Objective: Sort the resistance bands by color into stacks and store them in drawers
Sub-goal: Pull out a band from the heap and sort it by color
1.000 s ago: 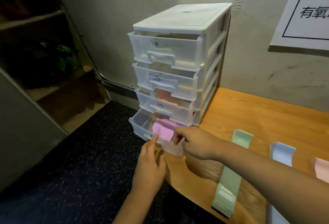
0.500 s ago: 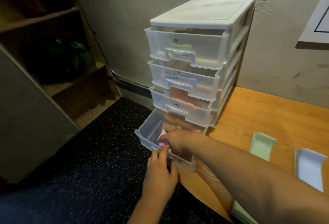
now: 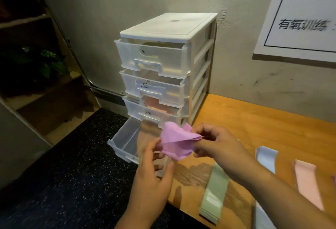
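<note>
The right hand (image 3: 216, 144) pinches the purple bands (image 3: 174, 141) above the open bottom drawer (image 3: 123, 138). The grip of the left hand (image 3: 152, 177) I cannot tell. The green stack (image 3: 216, 190), blue stack (image 3: 267, 157) and pink stack (image 3: 307, 183) wait on the tabletop (image 3: 254, 128).

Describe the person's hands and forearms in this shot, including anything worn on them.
Both are bare. The left hand and right hand have no gloves, and no rings or bands show on the fingers in view. The left forearm and right forearm run uncovered to the frame's edge, with no sleeve, watch or bracelet showing. The nails look short and unpainted, though the picture is slightly blurred.
</note>
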